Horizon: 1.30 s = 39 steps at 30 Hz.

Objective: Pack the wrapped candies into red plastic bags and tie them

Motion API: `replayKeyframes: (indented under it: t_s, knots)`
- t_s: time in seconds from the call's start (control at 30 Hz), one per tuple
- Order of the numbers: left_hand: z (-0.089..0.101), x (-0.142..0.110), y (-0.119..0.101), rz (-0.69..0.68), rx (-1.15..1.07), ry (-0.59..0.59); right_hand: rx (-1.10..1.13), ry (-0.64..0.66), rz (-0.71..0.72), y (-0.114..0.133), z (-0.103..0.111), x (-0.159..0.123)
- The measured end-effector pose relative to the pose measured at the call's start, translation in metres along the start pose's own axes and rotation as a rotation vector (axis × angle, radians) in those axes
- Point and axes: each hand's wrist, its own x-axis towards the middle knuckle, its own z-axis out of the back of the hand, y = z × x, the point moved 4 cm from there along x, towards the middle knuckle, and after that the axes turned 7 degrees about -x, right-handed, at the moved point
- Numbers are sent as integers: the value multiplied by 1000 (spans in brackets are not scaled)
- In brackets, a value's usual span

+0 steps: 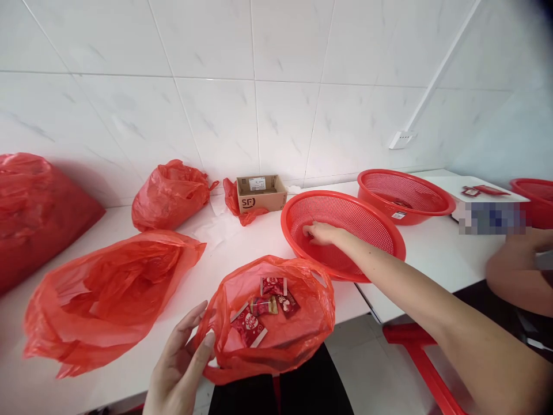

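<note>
My left hand [179, 354] is closed on the left edge of a red plastic bag [302, 340], thumb outside the thin film. The bag's mouth gapes, and inside lie several small wrapped packets, among them a red packet with white print [249, 325] and a gold-and-red one [264, 305]. My right hand [320, 233] reaches down into a red perforated plastic basket [345, 202], near its left inner wall. Its fingers are curled together low in the basket; whatever they hold is too small to make out.
Another opened red bag [108, 288] lies at left. Behind are full red bags [170, 196] and a cardboard box [262, 199]. A second red basket [406, 193] stands at right, near a white surface with red packets [488, 190]. Another person's arm [518, 265] shows at far right.
</note>
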Motion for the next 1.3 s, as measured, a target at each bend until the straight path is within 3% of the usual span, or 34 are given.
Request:
replayKeyframes:
  t_s: [0.1, 0.2, 0.33, 0.43, 0.53, 0.6, 0.7, 0.77, 0.83, 0.9, 1.0, 1.07, 1.17, 1.3]
  knots:
    - [-4, -5, -5, -40, 12, -20, 74, 24, -12, -3, 9, -4]
    - [-7, -8, -9, -78, 13, -41, 166, -10, 37, 7, 33, -16]
    - [-7, -6, -7, -55, 36, -3, 396, -143, 295, 63, 55, -63]
    - [-8, -4, -4, -48, 103, 6, 415, -104, 522, 120, 42, -105]
    - [-10, -2, -3, -73, 134, 21, 266, -160, 550, 146, 27, -121]
    - [-9, -1, -4, -95, 162, 23, 267, -285, 488, 136, 31, -120]
    - [-5, -2, -4, -99, 168, 0, 294, -448, 312, 92, 43, -116]
    - [-1, -3, -4, -87, 149, -19, 201, -444, 173, 59, 36, -122]
    - [3, -4, -3, -65, 131, -30, 68, -339, 75, 37, 11, -134]
    - [5, -3, -1, -37, 111, -34, -37, -259, 48, 31, -26, -150]
    - [6, 1, 1, 4, 104, -23, -133, -382, -11, 40, -69, -169]
    - [5, 6, 1, 0, 114, -11, -165, -420, -26, 49, -82, -170]
    - [3, 11, 1, -49, 101, 13, -161, -411, -55, 51, -71, -159]
    - [5, 9, 2, -80, 114, 20, 5, -289, -66, 36, -32, -141]
